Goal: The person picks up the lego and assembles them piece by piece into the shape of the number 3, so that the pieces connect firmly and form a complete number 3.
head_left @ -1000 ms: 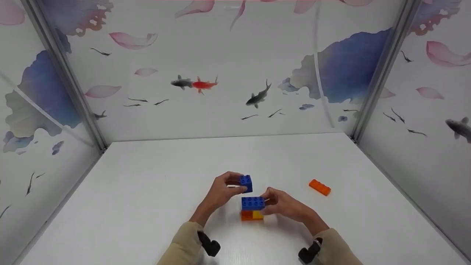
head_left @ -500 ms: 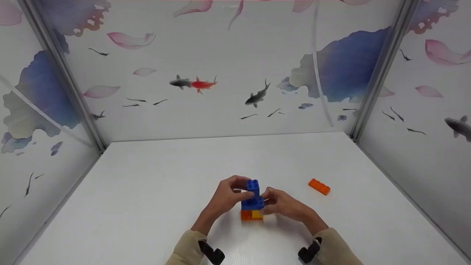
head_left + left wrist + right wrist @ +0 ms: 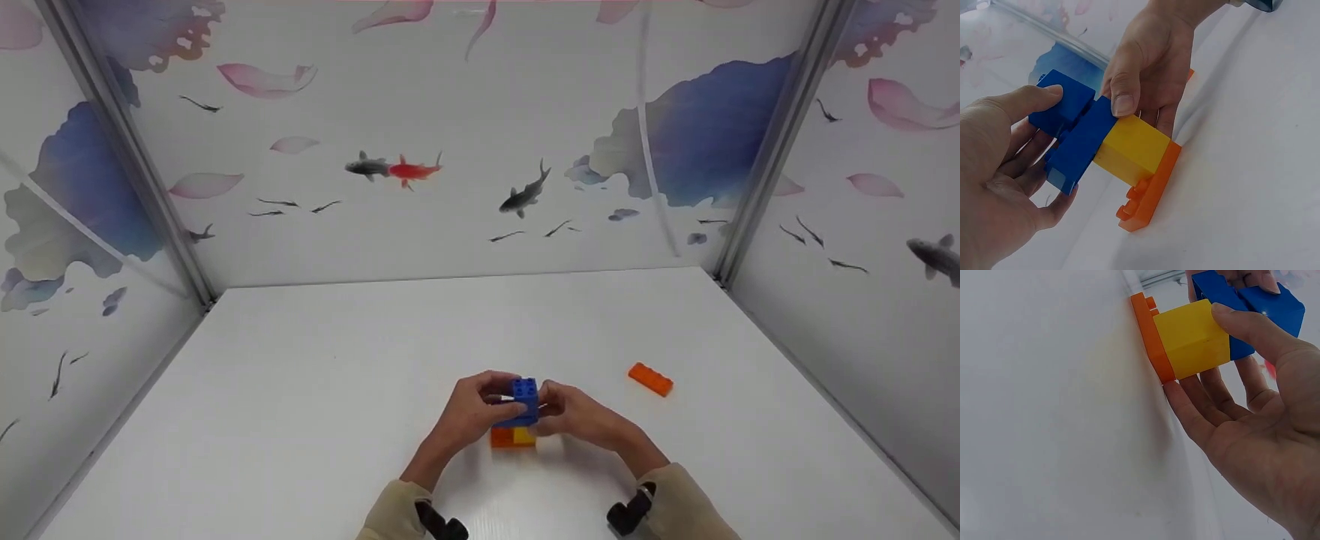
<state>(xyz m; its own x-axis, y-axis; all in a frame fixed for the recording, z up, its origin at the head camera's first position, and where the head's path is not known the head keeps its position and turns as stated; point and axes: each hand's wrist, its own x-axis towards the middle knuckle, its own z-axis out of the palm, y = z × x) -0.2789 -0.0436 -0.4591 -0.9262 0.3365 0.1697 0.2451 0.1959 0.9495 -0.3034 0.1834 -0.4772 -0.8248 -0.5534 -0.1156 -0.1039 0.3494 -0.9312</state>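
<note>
My left hand (image 3: pixel 470 407) pinches a small blue toy brick (image 3: pixel 1067 101) between thumb and fingers. That brick stands at the right end of a long blue brick (image 3: pixel 1081 147); whether it is fully seated I cannot tell. Beneath the long brick is a yellow brick (image 3: pixel 1193 337), on a thin orange brick (image 3: pixel 1151 337) that lies on the table. My right hand (image 3: pixel 581 414) grips the stack from the right, its thumb at the seam of yellow and blue and its fingers along the far side. Some of its fingers are hidden behind the bricks.
A loose orange brick (image 3: pixel 650 379) lies on the white table (image 3: pixel 337 360), to the right of and beyond the hands. Printed panels (image 3: pixel 465 240) with fish and petals enclose the table at the back and sides.
My left hand has moved right and down, bringing the small blue brick from above the stack onto the long blue brick's right end. The right hand has stayed at the stack.
</note>
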